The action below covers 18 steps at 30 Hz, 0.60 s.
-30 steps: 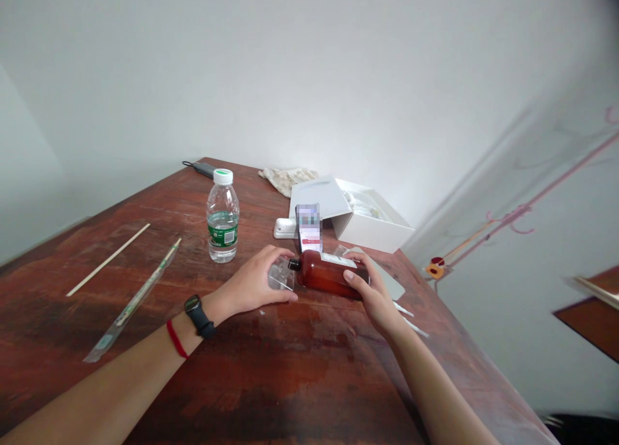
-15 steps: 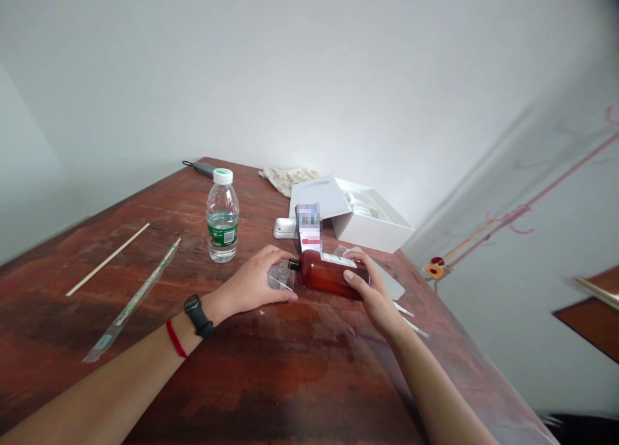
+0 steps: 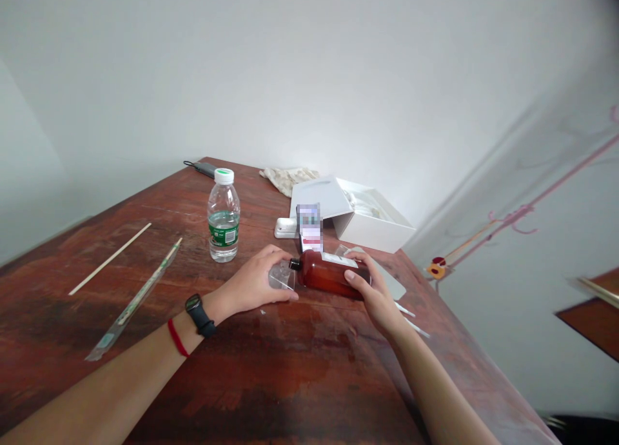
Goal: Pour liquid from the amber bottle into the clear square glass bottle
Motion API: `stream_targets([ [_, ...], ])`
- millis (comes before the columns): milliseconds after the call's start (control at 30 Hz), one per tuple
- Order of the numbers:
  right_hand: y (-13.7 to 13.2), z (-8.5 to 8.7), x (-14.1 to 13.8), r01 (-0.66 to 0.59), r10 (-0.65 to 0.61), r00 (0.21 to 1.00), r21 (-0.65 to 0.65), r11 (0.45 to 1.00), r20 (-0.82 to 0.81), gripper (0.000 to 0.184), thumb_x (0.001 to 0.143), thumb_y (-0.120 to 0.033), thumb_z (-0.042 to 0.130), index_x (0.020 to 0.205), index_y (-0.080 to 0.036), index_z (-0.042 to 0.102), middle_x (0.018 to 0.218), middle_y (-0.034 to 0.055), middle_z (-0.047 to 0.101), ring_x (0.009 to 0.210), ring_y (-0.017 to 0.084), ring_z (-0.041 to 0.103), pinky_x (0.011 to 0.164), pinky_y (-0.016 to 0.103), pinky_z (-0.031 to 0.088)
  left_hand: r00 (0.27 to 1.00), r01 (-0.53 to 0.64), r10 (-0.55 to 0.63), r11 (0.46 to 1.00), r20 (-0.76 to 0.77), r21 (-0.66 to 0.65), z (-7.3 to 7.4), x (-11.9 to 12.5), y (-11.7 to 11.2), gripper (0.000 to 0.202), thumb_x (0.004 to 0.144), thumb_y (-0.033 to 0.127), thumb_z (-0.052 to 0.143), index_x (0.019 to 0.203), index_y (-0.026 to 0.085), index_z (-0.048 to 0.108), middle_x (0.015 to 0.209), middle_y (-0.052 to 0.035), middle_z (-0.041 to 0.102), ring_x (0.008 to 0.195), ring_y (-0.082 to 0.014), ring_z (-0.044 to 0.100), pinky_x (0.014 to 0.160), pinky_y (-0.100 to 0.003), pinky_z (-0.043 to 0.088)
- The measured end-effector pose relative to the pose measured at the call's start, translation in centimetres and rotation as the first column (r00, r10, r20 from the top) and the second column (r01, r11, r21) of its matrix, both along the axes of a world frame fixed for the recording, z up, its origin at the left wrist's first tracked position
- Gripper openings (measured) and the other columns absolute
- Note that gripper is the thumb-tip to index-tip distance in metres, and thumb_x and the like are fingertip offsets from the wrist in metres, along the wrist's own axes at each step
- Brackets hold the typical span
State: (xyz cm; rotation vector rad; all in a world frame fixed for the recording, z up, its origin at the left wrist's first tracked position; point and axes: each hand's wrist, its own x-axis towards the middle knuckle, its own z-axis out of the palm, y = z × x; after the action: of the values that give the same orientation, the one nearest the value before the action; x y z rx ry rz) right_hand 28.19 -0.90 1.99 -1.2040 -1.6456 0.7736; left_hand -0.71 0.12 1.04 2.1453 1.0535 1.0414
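An amber glass bottle (image 3: pixel 327 274) with a black cap lies on its side on the dark red wooden table (image 3: pixel 271 374). My right hand (image 3: pixel 373 291) wraps its lower end, fingers over the white label. My left hand (image 3: pixel 251 280) is at the capped end, holding a small clear plastic piece (image 3: pixel 281 276) against the tabletop. That piece sits just beside the cap, and my fingers partly cover it. A black watch and a red cord circle my left wrist.
A water bottle (image 3: pixel 224 222) stands left of my hands. Left of it lie a thin wooden stick (image 3: pixel 110 259) and a plastic-sleeved stick (image 3: pixel 135 300). Behind my hands are a blurred upright card (image 3: pixel 309 227), a white box (image 3: pixel 367 216) with its lid raised, and a crumpled cloth (image 3: pixel 289 179).
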Motion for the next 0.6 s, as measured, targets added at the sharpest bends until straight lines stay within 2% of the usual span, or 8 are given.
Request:
stream_targets([
  [300,-0.07,0.03,-0.04,-0.007,0.006,1.000,-0.020,1.000,-0.017,0.036,0.088,-0.054,0.071,0.114,-0.031,0.062,0.115,0.0026,0.067,0.109,0.028,0.061,0.099,0.038,0.045,1.000,0.005,-0.005,1.000,-0.011,0.000,-0.29,-0.01,0.11,0.059,0.070,0.037,0.097,0.116,0.017,0.067,0.120,-0.0104,0.065,0.114,-0.0326,0.066,0.102,-0.047,0.053],
  [600,0.06,-0.12,0.08,0.002,-0.003,1.000,-0.026,1.000,-0.023,0.035,0.088,-0.053,0.072,0.113,-0.030,0.063,0.115,0.0033,0.068,0.109,0.029,0.061,0.099,0.040,0.046,1.000,-0.012,0.012,1.000,0.016,0.009,-0.47,0.09,0.08,0.058,0.069,0.037,0.098,0.115,0.019,0.067,0.120,-0.0097,0.067,0.114,-0.0327,0.067,0.101,-0.047,0.054],
])
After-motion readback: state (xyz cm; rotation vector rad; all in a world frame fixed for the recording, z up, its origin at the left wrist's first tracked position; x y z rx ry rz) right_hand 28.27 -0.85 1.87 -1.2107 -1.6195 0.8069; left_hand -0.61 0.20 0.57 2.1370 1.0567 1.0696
